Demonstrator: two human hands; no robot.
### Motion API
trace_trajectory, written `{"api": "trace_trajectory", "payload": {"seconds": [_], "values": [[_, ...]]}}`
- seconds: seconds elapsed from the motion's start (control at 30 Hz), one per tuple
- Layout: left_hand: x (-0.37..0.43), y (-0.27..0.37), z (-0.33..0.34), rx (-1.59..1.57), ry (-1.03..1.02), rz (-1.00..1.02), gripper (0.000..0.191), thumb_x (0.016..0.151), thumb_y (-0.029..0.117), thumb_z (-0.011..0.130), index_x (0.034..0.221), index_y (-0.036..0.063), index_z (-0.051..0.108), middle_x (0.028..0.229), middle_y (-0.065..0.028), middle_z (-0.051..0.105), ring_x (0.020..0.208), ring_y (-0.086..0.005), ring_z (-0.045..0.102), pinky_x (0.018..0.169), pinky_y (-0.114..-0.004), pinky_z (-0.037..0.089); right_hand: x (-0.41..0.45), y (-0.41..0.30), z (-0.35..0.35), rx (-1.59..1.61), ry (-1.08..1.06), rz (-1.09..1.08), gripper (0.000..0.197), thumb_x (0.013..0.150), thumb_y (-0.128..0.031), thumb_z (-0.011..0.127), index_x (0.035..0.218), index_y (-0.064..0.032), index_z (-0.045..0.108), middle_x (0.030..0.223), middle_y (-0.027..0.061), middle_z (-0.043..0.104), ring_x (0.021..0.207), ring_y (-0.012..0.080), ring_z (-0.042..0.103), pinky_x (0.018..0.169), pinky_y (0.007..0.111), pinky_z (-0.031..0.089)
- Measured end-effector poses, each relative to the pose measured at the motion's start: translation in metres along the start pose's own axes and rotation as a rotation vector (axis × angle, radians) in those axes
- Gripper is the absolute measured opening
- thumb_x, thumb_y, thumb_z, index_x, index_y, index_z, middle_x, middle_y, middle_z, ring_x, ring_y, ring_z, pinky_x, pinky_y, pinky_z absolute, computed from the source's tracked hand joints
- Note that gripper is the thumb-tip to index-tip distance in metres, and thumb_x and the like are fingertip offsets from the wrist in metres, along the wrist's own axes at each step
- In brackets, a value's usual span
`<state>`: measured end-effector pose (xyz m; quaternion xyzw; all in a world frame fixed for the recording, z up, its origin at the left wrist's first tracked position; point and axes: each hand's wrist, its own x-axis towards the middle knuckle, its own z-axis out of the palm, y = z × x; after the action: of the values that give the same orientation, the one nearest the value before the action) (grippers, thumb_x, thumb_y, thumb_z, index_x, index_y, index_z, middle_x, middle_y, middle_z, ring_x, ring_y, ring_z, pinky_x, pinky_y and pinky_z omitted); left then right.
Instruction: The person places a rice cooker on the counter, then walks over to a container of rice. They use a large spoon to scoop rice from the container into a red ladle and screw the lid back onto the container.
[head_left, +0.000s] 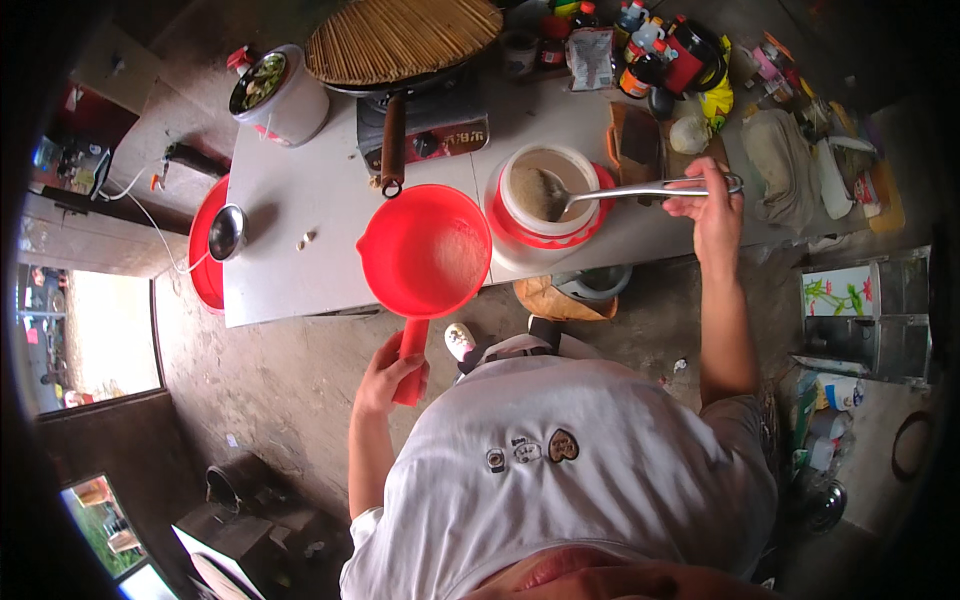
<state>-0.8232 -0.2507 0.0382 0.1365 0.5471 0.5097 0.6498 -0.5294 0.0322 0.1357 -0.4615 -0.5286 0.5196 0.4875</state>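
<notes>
My left hand (391, 373) grips the handle of a red plastic dipper (424, 251), whose bowl is over the table's front edge. Some pale, whitish matter shows at the right side inside the bowl. My right hand (709, 202) holds the far end of a long-handled metal ladle (652, 189). The ladle's bowl is over the mouth of a white plastic tub (525, 214) and carries a greyish, wet-looking mass. What lies deep in the tub is hard to tell. A red scalloped rim (604, 176) surrounds the tub.
Behind the dipper, a wok with a brown handle (394, 139) and a slatted lid (405, 37) sits on a stove (450, 135). A white bucket of greens (300, 105) stands back left; a metal bowl (226, 232) is at the left edge. Bottles (646, 64) and a garlic bulb (690, 135) are back right.
</notes>
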Motion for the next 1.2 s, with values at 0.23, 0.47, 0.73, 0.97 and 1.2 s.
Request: {"api": "trace_trajectory", "payload": {"seconds": [0.23,0.47,0.73,0.97,1.2], "values": [[0.002,0.009,0.005,-0.03,-0.037,-0.02,0.039,0.077,0.011,0.055,0.11,-0.0034,0.042,0.065,-0.01,0.052,0.05,-0.0177,0.05,0.043,-0.028,0.04,0.002,0.012,-0.018,0.095,0.103,0.036,0.03,0.086,-0.032,0.046,0.081,-0.0033,0.051,0.069,0.0135,0.061,0.052,0.0198,0.06,0.049,0.027,0.048],[0.001,0.009,0.004,-0.013,-0.015,-0.003,0.037,0.077,0.01,0.055,0.11,-0.0019,0.043,0.065,-0.0098,0.052,0.05,-0.0174,0.05,0.042,-0.028,0.04,0.005,0.03,-0.02,0.171,0.087,0.065,0.029,0.087,-0.031,0.045,0.082,-0.0034,0.05,0.067,0.0143,0.061,0.05,0.0198,0.058,0.049,0.027,0.047],[0.001,0.007,0.005,-0.011,0.01,0.008,0.036,0.077,0.01,0.055,0.109,-0.0015,0.043,0.065,-0.0097,0.053,0.048,-0.0169,0.05,0.042,-0.027,0.041,0.003,0.014,-0.036,0.196,0.152,-0.021,0.027,0.088,-0.029,0.044,0.084,-0.0037,0.051,0.067,0.0146,0.06,0.048,0.0206,0.057,0.047,0.029,0.047],[0.002,0.008,0.002,0.018,-0.006,-0.02,0.037,0.076,0.01,0.057,0.108,-0.0015,0.043,0.066,-0.0095,0.053,0.048,-0.0174,0.051,0.042,-0.028,0.041,-0.003,-0.011,-0.039,0.17,0.148,-0.119,0.026,0.088,-0.027,0.043,0.085,-0.0033,0.051,0.069,0.0139,0.059,0.052,0.0198,0.057,0.046,0.029,0.049],[-0.003,0.009,0.005,0.086,0.013,-0.038,0.039,0.075,0.016,0.057,0.108,-0.0002,0.043,0.065,-0.0087,0.053,0.048,-0.0157,0.05,0.043,-0.027,0.04,-0.017,-0.035,-0.004,0.144,0.096,-0.203,0.025,0.089,-0.025,0.042,0.084,-0.0017,0.049,0.078,0.0061,0.051,0.061,0.0192,0.06,0.043,0.029,0.049]]}}
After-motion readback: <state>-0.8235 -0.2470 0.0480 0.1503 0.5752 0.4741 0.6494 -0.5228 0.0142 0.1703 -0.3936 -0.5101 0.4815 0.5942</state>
